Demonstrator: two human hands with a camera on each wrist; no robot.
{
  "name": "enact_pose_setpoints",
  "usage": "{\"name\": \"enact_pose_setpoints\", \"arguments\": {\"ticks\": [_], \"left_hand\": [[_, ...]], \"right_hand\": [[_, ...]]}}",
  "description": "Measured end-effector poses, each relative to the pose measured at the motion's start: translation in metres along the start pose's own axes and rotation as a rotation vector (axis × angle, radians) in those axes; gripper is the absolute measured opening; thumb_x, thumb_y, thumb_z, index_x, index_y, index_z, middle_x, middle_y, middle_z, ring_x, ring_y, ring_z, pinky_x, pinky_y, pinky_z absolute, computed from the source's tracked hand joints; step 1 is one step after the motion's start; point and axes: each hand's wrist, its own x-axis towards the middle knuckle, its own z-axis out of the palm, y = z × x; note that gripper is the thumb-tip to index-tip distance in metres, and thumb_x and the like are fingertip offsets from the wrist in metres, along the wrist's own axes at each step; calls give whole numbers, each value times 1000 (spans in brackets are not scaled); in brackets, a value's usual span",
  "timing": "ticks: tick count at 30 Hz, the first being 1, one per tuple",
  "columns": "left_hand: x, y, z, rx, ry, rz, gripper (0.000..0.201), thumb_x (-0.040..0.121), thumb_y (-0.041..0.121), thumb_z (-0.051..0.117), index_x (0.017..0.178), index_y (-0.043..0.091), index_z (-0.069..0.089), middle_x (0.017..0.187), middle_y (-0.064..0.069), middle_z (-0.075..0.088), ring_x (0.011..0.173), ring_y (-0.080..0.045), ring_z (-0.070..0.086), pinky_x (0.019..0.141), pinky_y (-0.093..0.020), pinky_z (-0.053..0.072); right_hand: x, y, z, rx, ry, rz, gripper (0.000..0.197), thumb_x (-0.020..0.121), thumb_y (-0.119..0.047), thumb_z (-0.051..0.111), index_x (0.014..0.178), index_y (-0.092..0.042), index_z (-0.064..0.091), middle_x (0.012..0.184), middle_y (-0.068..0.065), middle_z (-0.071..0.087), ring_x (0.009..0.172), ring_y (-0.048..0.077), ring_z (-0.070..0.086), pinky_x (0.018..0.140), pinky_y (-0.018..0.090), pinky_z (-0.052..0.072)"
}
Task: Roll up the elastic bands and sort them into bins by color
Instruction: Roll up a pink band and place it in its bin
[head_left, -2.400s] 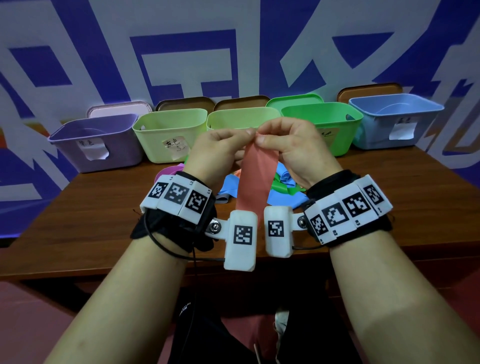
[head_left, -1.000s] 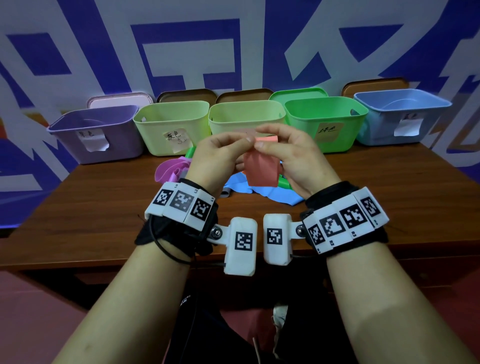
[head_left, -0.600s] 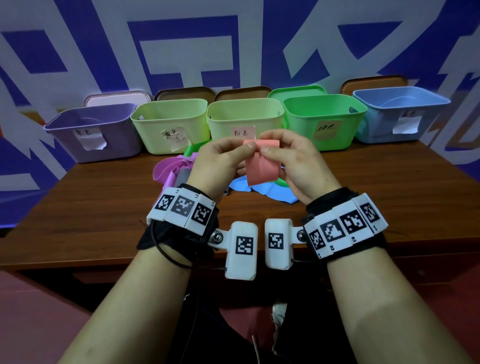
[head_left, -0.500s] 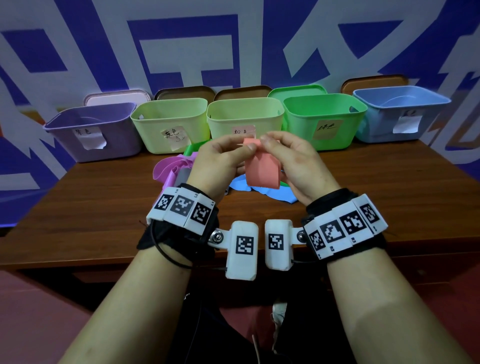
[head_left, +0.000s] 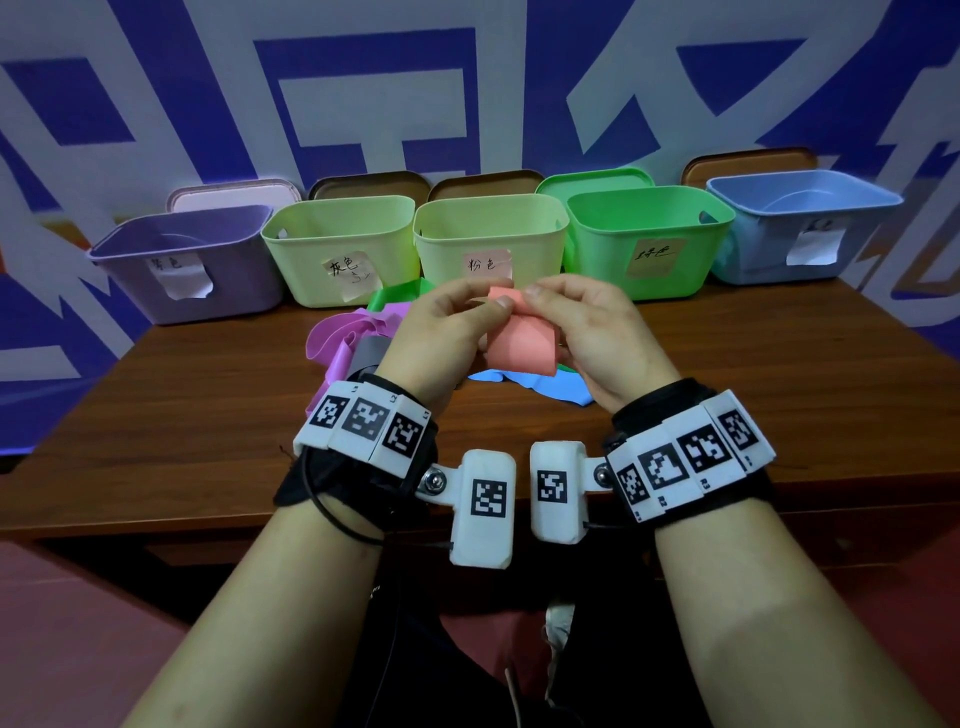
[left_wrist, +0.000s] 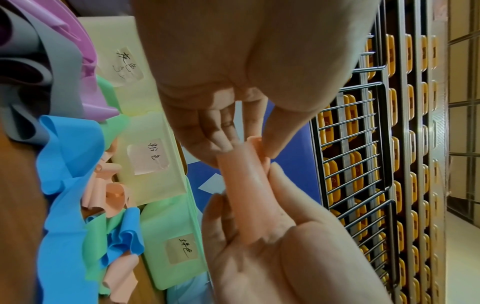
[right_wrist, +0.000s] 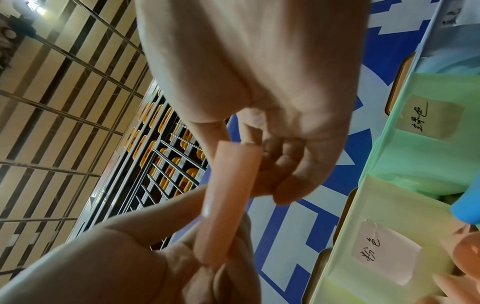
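Salmon-pink band (head_left: 521, 347) pinched between left hand (head_left: 441, 332), right hand (head_left: 597, 332).

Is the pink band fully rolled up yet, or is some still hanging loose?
Partly rolled. Both hands pinch the roll at the top of the pink band, and a flat tail hangs below.

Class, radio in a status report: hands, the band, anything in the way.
Left hand and right hand both pinching pink band, partly rolled, tail hanging. Pink-labelled bin straight ahead. Nothing in the way.
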Motion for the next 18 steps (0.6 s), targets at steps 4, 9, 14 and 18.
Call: {"name": "enact_pose_setpoints", "arguments": {"ticks": [4,9,14,18], "left_hand": [[-1,-1,1,54,38,-3,11,94,15,56,90,11,65,79,-10,58,55,-14,53,49,-20,48],[-2,0,0,41,39,24,13,93,7,56,98,13,66,79,-4,63,49,-8,55,52,-19,48],[-2,0,0,37,41,26,20,91,4,57,109,11,64,85,-5,65,58,-10,60,56,-21,48],[-1,-1,-1,28,72,6,8,88,11,65,96,12,65,95,-15,66,70,-19,62,56,-20,48]], "right_hand": [[1,3,-1,13,13,5,12,89,-4,60,86,-15,64,93,10,64,88,22,61,82,39,51],[-2,1,1,26,31,50,10,93,-24,60,94,-16,65,102,17,66,85,23,64,74,37,52],[-3,-2,1,10,21,36,14,94,-12,56,82,-11,64,82,15,65,77,27,62,71,37,50],[-4,-2,1,15,6,43,12,92,-7,57,83,-13,62,87,16,67,80,26,65,79,42,52]]}}
